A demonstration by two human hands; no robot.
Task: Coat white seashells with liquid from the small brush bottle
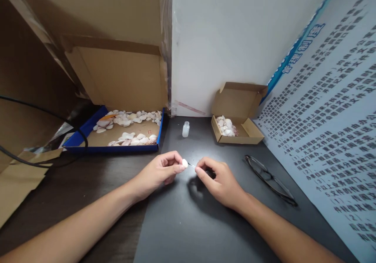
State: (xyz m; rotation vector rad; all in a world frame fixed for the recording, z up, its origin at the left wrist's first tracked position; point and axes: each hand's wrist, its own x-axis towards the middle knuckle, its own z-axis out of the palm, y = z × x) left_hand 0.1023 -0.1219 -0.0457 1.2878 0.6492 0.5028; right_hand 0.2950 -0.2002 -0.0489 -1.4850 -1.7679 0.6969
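Observation:
A small white seashell (185, 163) is pinched between the thumb and fingertips of my left hand (164, 168). My right hand (217, 179) grips a thin-stemmed small brush (191, 165), whose dark tip points left and meets or nearly meets the shell's edge. Something dark shows under the right fingers, perhaps the brush's handle, mostly hidden. Beyond both hands, a small clear bottle (185, 130) with whitish contents stands upright on the dark table, its mouth uncapped.
At the back left, a blue-edged cardboard box (67, 142) holds many shells (129, 118). A smaller open box (241, 139) at the back right holds white shells (226, 126). Eyeglasses (270, 179) lie at right, beside a printed wall sheet (329, 110). Black cables (44, 108) hang at left.

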